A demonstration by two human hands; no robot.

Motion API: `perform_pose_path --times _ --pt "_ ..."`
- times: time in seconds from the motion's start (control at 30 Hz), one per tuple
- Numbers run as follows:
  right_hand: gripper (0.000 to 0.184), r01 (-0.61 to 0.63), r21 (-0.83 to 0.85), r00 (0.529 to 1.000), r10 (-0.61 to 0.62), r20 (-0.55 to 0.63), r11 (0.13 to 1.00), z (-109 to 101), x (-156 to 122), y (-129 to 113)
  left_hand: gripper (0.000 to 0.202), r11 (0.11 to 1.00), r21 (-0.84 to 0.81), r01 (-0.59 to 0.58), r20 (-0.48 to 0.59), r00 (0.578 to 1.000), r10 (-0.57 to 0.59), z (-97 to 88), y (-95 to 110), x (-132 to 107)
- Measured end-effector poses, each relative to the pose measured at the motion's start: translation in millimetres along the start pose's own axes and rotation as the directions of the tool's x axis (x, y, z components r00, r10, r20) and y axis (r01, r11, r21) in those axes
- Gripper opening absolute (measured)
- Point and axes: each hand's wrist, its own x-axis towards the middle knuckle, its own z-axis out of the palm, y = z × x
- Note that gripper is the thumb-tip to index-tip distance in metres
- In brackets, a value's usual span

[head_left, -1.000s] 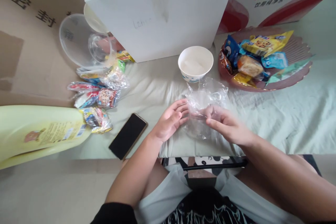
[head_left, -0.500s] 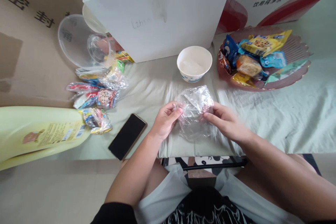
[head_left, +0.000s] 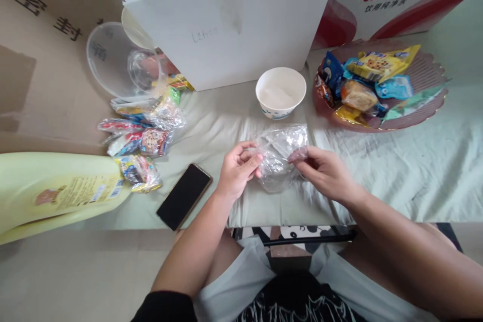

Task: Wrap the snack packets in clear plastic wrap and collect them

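At the near edge, the person's legs in pale grey shorts [head_left: 241, 276] come up to the desk [head_left: 211, 126], which is spread with a pale green cloth. A phone [head_left: 184, 196] lies at a slant near the front edge, screen dark, left of the left forearm. At the far left, a pale yellow pouch [head_left: 56, 196] with printed text lies on its side, its right end by a small wrapped snack packet [head_left: 139, 173]. In the middle, near the front, the left hand [head_left: 238, 171] and the right hand [head_left: 326, 171] have a crumpled clear plastic bag [head_left: 277, 161] between them. The left grip is drawn in, thumb against fingers at the bag's left edge; the right grip is pinched on its right edge, thumb and fingertips together. A little farther, left of the hands, more snack packets [head_left: 153, 141] in shiny wrappers lie in a heap. Beyond the bag stands a white bowl [head_left: 281, 110], upright and apart from it. To the bowl's right is a ribbed pink dish [head_left: 426, 80] with a wavy rim, holding packets in yellow, blue and pale green wrappers. Farther left, a see-through tub [head_left: 109, 68] is tipped beside a brown carton [head_left: 45, 90]. Behind the bowl rises a white box [head_left: 234, 30], and at the far right a red-and-white box [head_left: 407, 5] with large characters.
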Motion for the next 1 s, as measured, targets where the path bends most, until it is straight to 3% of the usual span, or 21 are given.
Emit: perform_pose_path --times 0.07,0.13,0.23,0.33,0.4,0.47,0.57,0.67,0.73,0.8,0.87,1.0 --pt "0.014 0.006 -0.05 0.998 -0.009 -0.064 0.999 -2 -1 -4 0.044 0.982 0.077 -0.174 -0.06 0.982 0.179 0.5 -2 -5" --pt "0.011 0.097 -0.093 0.986 -0.109 -0.127 0.991 -4 -4 -8 0.031 0.893 0.244 -0.378 -0.084 0.909 0.408 -1.1 -5 -11" --pt "0.011 0.301 -0.164 0.937 -0.323 -0.132 0.939 -6 -6 -7 0.013 0.721 0.448 -0.528 0.094 0.83 0.55 -5.4 -7 -14" --pt "0.016 0.402 -0.327 0.889 -0.451 -0.086 0.855 -6 -3 3 0.004 0.636 0.538 -0.553 0.262 0.827 0.497 -8.1 -8 -7" --pt "0.026 0.448 -0.45 0.854 -0.518 -0.041 0.773 -5 1 11 0.004 0.589 0.614 -0.526 0.285 0.843 0.455 -8.6 -8 -1" --pt "0.023 0.493 -0.498 0.83 -0.557 0.024 0.713 -4 4 17 0.009 0.552 0.683 -0.479 0.297 0.872 0.389 -8.7 -8 2" --pt "0.014 0.551 -0.406 0.82 -0.562 0.104 0.729 -4 6 18 0.017 0.462 0.781 -0.421 0.288 0.898 0.332 -9.2 -9 2" --pt "0.011 0.551 -0.282 0.831 -0.548 0.1 0.785 -3 4 14 0.024 0.373 0.826 -0.422 0.293 0.888 0.355 -11.2 -11 2" --pt "0.008 0.521 -0.245 0.849 -0.525 0.057 0.817 -4 2 11 0.018 0.389 0.79 -0.474 0.343 0.867 0.361 -13.2 -12 4" --pt "0.021 0.483 -0.232 0.87 -0.492 0.021 0.844 -4 1 10 0.013 0.443 0.74 -0.507 0.368 0.855 0.365 -14.5 -11 5" --pt "0.03 0.43 -0.236 0.897 -0.442 0.002 0.872 -4 1 12 0.007 0.484 0.72 -0.497 0.348 0.863 0.367 -14.3 -10 5" --pt "0.026 0.284 -0.23 0.949 -0.307 -0.072 0.931 -4 0 18 0.018 0.537 0.725 -0.433 0.291 0.898 0.33 -10.6 -8 2"
